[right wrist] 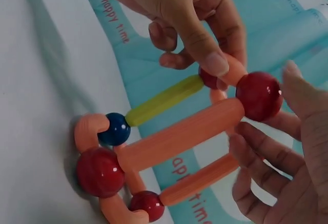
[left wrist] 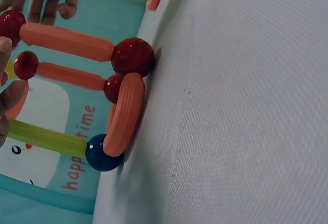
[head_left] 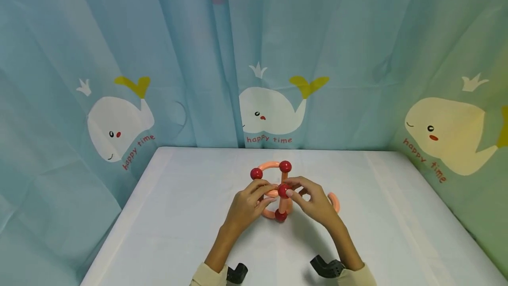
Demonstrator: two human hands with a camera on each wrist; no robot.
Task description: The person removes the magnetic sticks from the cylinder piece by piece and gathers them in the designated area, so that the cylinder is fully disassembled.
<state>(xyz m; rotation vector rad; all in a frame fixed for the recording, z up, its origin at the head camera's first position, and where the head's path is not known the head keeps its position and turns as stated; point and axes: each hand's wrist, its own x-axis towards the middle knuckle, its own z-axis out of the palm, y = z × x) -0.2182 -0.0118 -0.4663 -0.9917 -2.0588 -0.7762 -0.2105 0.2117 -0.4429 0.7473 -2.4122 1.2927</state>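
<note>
Sleeves [head_left: 208,276] front the head view; the frame [head_left: 283,205] is set on the table [head_left: 178,197]. Left wrist: a blue ball [left wrist: 102,153] hidden there is revealed. Right wrist: an arc [right wrist: 234,70] is pinched by the left hand [right wrist: 187,21]; gripping by the right hand [right wrist: 302,167] cannot be told.

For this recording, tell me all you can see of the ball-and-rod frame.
The ball-and-rod frame looks plastic and stands on the white table. Three upright rods, two orange and one yellow-green, run between glossy balls: all red on top, two red and one blue below. Curved orange pieces join balls at both levels. At the top, the left hand pinches a curved piece beside a red ball, and the right hand curls round another red ball.
</note>
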